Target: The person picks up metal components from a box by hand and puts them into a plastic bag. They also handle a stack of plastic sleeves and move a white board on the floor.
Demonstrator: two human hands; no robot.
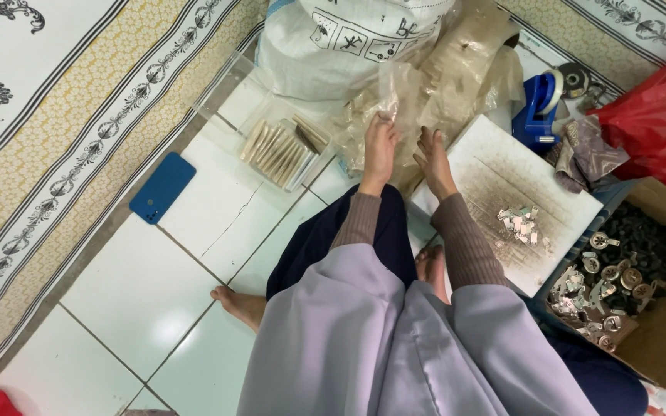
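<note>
A: What is the biggest thing in front of the person?

B: A large white woven sack [341,38] at twelve o'clock from the hands. Slumped against its base is a crumpled clear plastic bag [433,85] holding pale flat pieces.

A: And the hands?

B: Both are on that bag. The left hand [380,148] pinches a fold of the plastic shut between thumb and fingers, at its lower left edge. The right hand [433,158] lies just beside it with fingers reaching into the plastic; I cannot tell if it grips.

A: What else lies around?

B: At three o'clock, a white board [502,177] with small metal bits. At nine o'clock, a clear tray of tan sticks [279,146], then a blue phone [163,187].
</note>
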